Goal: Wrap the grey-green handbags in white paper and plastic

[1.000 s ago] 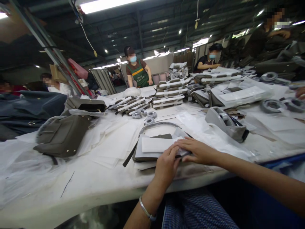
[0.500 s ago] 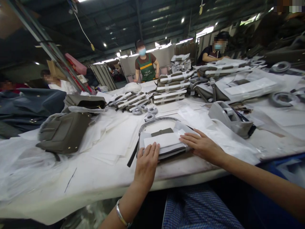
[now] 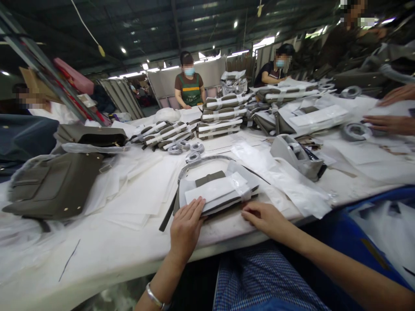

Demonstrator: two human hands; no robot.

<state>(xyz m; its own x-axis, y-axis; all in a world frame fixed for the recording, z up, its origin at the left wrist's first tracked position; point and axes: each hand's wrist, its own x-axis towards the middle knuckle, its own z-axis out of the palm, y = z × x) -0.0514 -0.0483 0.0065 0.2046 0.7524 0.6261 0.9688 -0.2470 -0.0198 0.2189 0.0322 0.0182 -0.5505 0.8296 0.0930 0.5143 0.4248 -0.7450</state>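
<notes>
A flat, folded grey-brown bag (image 3: 211,177) lies before me, with a folded white sheet (image 3: 212,190) on it and clear tape (image 3: 241,186) across its right part. Its wrapped handle (image 3: 191,166) arches at the back, and a dark strap hangs at the left. My left hand (image 3: 188,224) rests on the bag's front left corner, fingers stretched over the sheet, its thumb mostly hidden. Just off the front right edge, my right hand (image 3: 267,219) has its fingers curled and thumb near the index finger; whatever they pinch, if anything, is hidden.
A grey tape dispenser (image 3: 296,155) stands right of the bag, by crumpled clear plastic (image 3: 292,185). Wrapped bags (image 3: 222,116) are stacked behind. A dark bag (image 3: 55,183) and white sheets (image 3: 136,190) lie left. A co-worker's hands (image 3: 389,123) reach in at far right.
My right hand has left the bag's top right and moved down to its front edge, its fingers now curled. The view has swung right; a co-worker's hands have appeared there.
</notes>
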